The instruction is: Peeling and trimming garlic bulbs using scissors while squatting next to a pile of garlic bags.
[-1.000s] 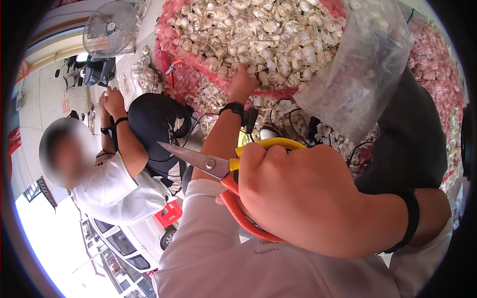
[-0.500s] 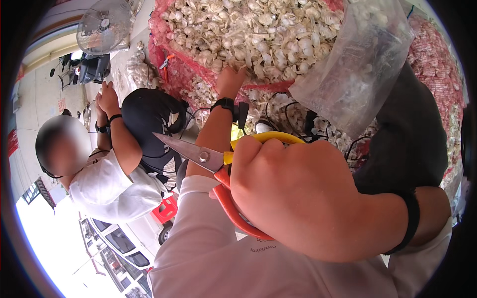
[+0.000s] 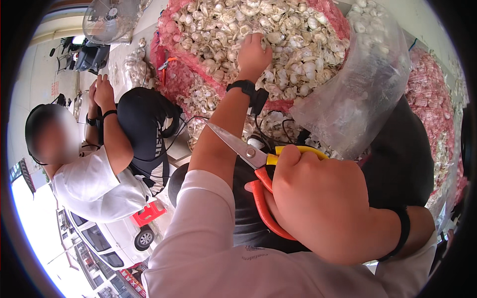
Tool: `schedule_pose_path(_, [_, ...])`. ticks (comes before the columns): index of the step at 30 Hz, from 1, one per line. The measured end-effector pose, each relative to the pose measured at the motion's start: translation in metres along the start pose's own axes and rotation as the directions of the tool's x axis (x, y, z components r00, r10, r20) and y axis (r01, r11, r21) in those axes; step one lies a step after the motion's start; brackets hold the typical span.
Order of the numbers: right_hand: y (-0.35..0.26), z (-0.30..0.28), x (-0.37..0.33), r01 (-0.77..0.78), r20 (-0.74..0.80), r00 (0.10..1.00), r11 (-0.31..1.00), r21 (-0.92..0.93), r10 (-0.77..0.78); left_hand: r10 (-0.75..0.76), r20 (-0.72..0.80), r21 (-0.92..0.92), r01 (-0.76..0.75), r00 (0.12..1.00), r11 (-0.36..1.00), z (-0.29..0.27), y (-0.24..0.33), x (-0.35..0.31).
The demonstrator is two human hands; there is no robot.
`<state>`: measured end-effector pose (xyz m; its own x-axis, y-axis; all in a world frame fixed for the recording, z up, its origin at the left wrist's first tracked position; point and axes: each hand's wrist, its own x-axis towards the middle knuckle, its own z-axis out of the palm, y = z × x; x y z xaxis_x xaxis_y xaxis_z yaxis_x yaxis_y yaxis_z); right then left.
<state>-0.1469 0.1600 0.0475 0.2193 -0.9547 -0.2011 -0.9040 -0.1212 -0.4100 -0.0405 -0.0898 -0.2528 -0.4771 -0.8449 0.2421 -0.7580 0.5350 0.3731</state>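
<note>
My right hand (image 3: 320,201) is closed round a pair of scissors (image 3: 248,151) with one yellow and one red handle. Their pointed metal blades lie together and point to the upper left, over my left forearm. My left hand (image 3: 254,57) reaches onto a heap of garlic bulbs (image 3: 293,49) in a red mesh sack (image 3: 171,37). Its fingers are bent over the bulbs with the thumb apart, and I see no bulb lifted in them.
A clear plastic bag (image 3: 360,94) with white bulbs stands right of the sack. Another red mesh sack (image 3: 430,94) is farther right. Red-handled shears (image 3: 165,67) rest on the sack's left side. At left, a person (image 3: 94,184) sits with both hands raised. Cables run below the heap.
My left hand has moved up and right, deeper onto the garlic. My right hand and the scissors have shifted right and slightly down in the picture. The whole view has turned a little.
</note>
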Motion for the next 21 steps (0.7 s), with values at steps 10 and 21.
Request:
schedule_pose_path(10, [0.017, 0.010, 0.007, -0.113, -0.033, 0.993, 0.989, 0.100, 0.117, -0.237, 0.304, 0.266, 0.157, 0.923, 0.951, 0.020, 0.031, 0.044])
schedule_pose_path(21, [0.022, 0.020, 0.064, -0.168, -0.152, 0.968, 0.967, 0.192, 0.199, -0.613, 0.349, -0.757, 0.598, 0.709, 0.261, -0.107, -0.026, 0.007])
